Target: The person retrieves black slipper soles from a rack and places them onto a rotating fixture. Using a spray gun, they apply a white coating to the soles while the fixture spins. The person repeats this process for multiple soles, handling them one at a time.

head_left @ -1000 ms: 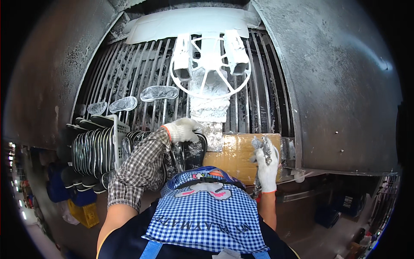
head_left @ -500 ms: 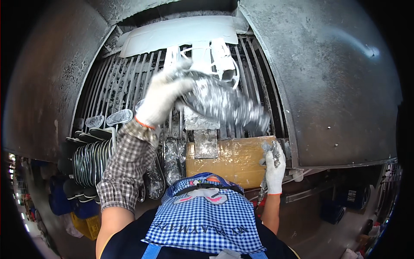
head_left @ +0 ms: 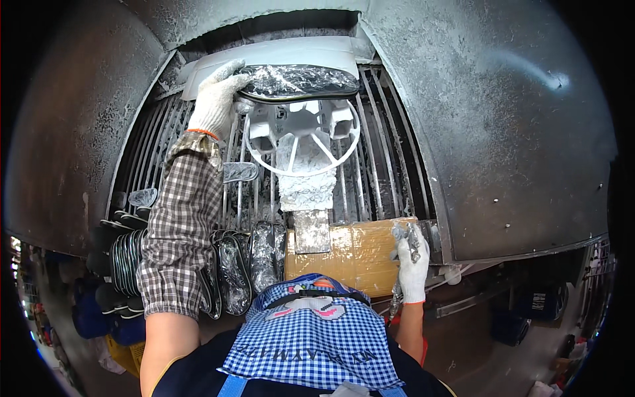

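My left hand, in a white knitted glove, grips the left end of a dark shoe sole with crinkled clear film on it. The sole lies crosswise at the far edge of a white spoked wheel; whether it rests on the wheel's blocks I cannot tell. In my right hand, also gloved, is a grimy metal spray gun, held over the right end of a tape-covered cardboard box. My fingers hide part of the gun.
A white-crusted post stands under the wheel, before metal slats. Metal walls close in both sides. More film-covered soles stand near left, beside a stack of striped soles. White board lies at the back.
My left hand has carried the sole away from me and turned it from slanting to nearly level. The wheel shows more fully now. My right hand has barely shifted.
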The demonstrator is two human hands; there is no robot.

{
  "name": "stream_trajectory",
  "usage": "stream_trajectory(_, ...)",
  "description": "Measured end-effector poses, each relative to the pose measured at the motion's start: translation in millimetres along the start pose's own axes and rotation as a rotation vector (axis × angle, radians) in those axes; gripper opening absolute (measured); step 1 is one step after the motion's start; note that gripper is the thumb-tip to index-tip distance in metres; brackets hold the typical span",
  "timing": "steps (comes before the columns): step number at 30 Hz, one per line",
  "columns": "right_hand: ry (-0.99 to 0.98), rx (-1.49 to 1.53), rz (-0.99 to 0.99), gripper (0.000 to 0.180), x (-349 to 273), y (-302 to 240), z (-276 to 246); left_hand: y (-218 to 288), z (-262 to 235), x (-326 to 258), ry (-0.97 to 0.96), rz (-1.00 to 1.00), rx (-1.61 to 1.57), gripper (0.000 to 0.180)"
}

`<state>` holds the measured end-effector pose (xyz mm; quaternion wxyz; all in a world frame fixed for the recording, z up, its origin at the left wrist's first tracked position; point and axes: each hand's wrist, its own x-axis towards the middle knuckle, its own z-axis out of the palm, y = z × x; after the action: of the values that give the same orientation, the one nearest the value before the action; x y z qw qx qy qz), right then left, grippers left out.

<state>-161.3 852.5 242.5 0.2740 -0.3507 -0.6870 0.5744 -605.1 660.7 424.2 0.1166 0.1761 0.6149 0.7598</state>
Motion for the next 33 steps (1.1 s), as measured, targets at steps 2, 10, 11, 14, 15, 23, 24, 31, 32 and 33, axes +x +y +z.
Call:
stream_trajectory(2, -0.004, -0.001, -0.038, 0.053, 1.5, 11.0, -2.2, -5.6, 0.0, 4.7, 0.013, -0.018, 0.016, 0.045)
stream_trajectory(10, -0.040, 0.022, 0.040, 0.056, -1.0, -6.9, 1.4, -13.7, -4.4, 9.8, 0.086, 0.001, 0.336, 0.062)
stream_trajectory(11, -0.045, 0.017, 0.039, 0.055, -0.1, -4.3, 0.9, -16.8, -9.9, 15.3, 0.102, 0.030, 0.421, 0.064)
stream_trajectory(14, -0.048, -0.007, 0.014, 0.054, 1.9, -0.4, 2.6, -20.0, -17.0, 20.2, 0.126, 0.030, 0.502, 0.067)
stream_trajectory(15, -0.055, -0.026, 0.000, 0.055, 3.4, 3.0, 2.1, -20.5, -17.6, 20.3, 0.130, 0.015, 0.498, 0.068)
stream_trajectory(23, -0.085, 0.000, -0.036, 0.059, 8.6, 8.2, 1.0, -32.2, -26.7, 2.6, 0.179, -0.017, 0.394, 0.063)
stream_trajectory(24, -0.104, 0.027, -0.018, 0.060, 6.6, -9.0, 5.1, -41.9, -33.3, -3.0, 0.217, 0.043, 0.306, 0.060)
stream_trajectory(31, -0.196, 0.210, -0.143, 0.053, 19.6, -84.2, 39.0, -98.1, -39.4, -78.4, 0.513, -0.159, -0.126, 0.054)
stream_trajectory(32, -0.224, 0.241, -0.174, 0.052, 21.3, -101.3, 46.7, -100.0, -35.7, -91.8, 0.525, -0.271, -0.202, 0.053)
stream_trajectory(33, -0.245, 0.191, -0.188, 0.054, 20.8, -121.4, 55.6, -125.5, -43.0, -102.6, 0.462, -0.310, -0.298, 0.051)
